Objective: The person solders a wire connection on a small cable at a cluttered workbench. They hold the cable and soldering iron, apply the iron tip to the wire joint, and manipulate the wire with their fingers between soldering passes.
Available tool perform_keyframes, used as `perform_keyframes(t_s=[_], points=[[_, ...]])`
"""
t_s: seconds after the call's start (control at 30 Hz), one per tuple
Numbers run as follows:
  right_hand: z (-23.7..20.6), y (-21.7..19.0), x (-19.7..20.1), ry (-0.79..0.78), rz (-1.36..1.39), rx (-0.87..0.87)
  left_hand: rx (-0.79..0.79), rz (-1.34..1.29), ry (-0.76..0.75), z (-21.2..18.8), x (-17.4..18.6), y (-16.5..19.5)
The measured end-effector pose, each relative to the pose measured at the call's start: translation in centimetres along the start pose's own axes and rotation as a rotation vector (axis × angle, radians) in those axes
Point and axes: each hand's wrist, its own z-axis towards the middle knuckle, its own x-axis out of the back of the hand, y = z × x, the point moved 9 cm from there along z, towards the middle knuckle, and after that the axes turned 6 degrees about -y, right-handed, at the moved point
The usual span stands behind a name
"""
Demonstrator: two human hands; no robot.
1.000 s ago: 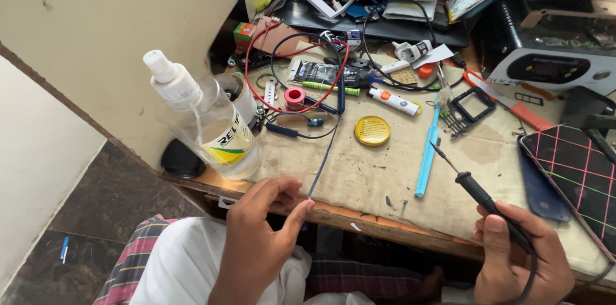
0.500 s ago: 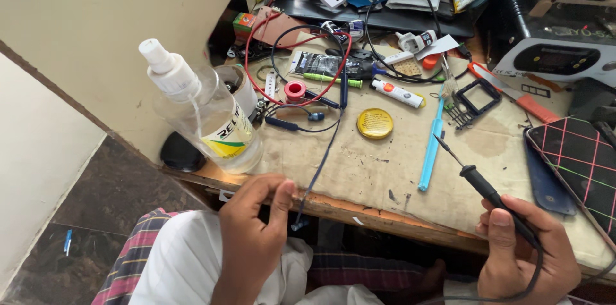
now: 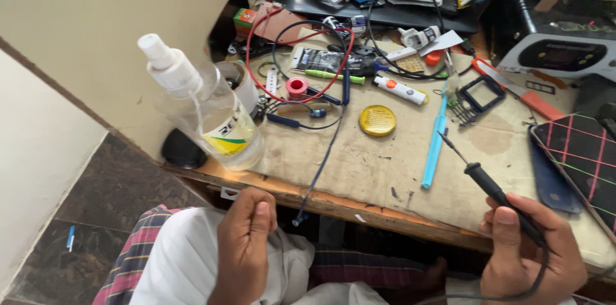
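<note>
Right hand [image 3: 532,247] grips a soldering iron [image 3: 491,183], its cord cut off below; left hand [image 3: 247,241] curled, whether pinching the wire [image 3: 321,164] unclear

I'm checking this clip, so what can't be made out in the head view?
- Left hand: curled fingers hide whether it pinches anything.
- Soldering iron: right hand covers the handle's end; its cord runs off the bottom edge.
- Spray bottle: label too blurred to read.
- Patterned pouch: cut by the right edge.
</note>
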Motion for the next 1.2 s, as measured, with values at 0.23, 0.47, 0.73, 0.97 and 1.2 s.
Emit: perform_keyframes(t_s=[0.23,0.47,0.73,0.97,1.2], points=[[-0.3,2.7,0.4,-0.024,0.014,0.063,0.164,-0.219,0.01,-0.6,-0.3,-4.3],[-0.8,5.5,0.6,-0.041,0.102,0.038,0.287,-0.76,-0.014,-0.3,-0.7,-4.6],[-0.3,3.7,0.3,-0.026,0.063,0.07,0.074,-0.312,-0.066,1.2,0.0,0.4],[-0.4,3.5,0.7,-0.039,0.093,0.09,0.124,0.328,0.124,0.2,1.9,-0.6],[0.5,1.2,0.7,0.017,0.123,0.058,-0.087,0.407,0.203,0.1,0.2,2.0]])
